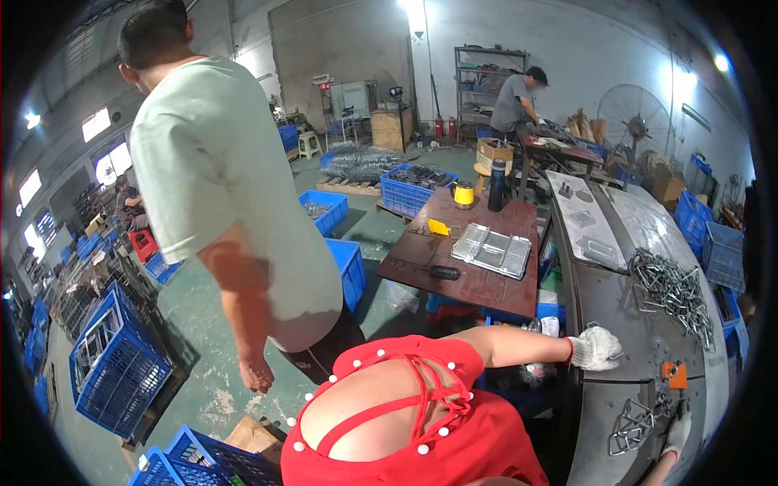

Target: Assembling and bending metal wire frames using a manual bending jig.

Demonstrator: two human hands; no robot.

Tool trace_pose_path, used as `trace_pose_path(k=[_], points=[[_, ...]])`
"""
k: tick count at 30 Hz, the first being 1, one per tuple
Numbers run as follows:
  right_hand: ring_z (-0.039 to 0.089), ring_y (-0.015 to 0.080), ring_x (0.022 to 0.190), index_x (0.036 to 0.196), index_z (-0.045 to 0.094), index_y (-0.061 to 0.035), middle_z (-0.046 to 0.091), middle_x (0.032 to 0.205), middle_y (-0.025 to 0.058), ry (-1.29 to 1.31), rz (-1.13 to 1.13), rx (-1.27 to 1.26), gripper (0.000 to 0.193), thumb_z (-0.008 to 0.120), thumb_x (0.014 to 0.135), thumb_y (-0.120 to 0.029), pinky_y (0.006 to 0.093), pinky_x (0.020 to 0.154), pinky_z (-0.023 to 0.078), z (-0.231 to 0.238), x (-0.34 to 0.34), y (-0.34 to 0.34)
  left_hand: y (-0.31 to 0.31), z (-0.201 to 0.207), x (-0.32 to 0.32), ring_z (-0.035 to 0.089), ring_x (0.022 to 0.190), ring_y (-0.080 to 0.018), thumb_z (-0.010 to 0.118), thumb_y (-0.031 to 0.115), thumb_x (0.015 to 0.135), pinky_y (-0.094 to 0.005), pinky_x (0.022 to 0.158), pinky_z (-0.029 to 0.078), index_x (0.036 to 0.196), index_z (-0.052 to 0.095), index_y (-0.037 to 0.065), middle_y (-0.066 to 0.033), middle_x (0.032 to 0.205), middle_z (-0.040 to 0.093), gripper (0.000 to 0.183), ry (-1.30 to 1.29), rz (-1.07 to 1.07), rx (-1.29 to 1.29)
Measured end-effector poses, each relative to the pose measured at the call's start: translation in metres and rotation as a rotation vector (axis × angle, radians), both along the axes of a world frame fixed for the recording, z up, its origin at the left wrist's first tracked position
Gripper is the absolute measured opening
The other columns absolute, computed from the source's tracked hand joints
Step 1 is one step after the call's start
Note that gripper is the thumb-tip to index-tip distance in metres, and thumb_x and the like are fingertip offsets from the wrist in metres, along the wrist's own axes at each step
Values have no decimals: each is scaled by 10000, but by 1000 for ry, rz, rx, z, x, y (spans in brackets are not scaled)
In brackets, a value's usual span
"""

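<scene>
My left hand (pixel 596 349), in a white knit glove, rests at the near edge of a dark metal workbench (pixel 600 304). Its fingers are curled, and whatever they may hold is hidden. Lower right, my right hand (pixel 679 428) is also gloved and is over the bench; its fingers are too small and partly hidden to read. Close to it lie several bent metal wire loops (pixel 631 427). An orange block (pixel 673 375) sits on the bench between my hands. Beyond it spreads a heap of bent metal rods (pixel 673 293).
A reddish-brown table (pixel 413 263) holds a wire rack (pixel 493 250), a dark bottle (pixel 497 186) and a yellow cup (pixel 463 194). A person in a pale shirt (pixel 235 194) stands at left. Blue crates (pixel 121 368) stand on the floor. Another person (pixel 512 101) works farther back.
</scene>
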State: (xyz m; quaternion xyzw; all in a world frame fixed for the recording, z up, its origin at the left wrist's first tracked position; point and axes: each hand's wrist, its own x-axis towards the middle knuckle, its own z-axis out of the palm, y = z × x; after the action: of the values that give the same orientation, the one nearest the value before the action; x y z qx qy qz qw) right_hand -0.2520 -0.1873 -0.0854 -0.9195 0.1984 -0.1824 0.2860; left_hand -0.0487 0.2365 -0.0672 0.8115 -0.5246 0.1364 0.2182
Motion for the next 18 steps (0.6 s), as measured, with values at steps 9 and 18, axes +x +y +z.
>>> trace_pose_path(k=[9,18], points=[[526,202,1246,1386,515,79,579,1390,152,10,-18,-113,423,432,1063,-179,318,1083,373,-10,1,-8,-2,-7,5,667,824,-396,610,426,833,-527,733,529,862,677,48,-178,842,681,385,-12,-21,-42],[528,219,1263,1404,498,74,569,1409,158,16,-9,-107,433,422,1066,-186,309,1086,366,-5,-3,1,-4,-11,7,665,799,-400,615,420,816,-525,717,528,822,670,44,-180,817,677,380,-22,-8,-73]])
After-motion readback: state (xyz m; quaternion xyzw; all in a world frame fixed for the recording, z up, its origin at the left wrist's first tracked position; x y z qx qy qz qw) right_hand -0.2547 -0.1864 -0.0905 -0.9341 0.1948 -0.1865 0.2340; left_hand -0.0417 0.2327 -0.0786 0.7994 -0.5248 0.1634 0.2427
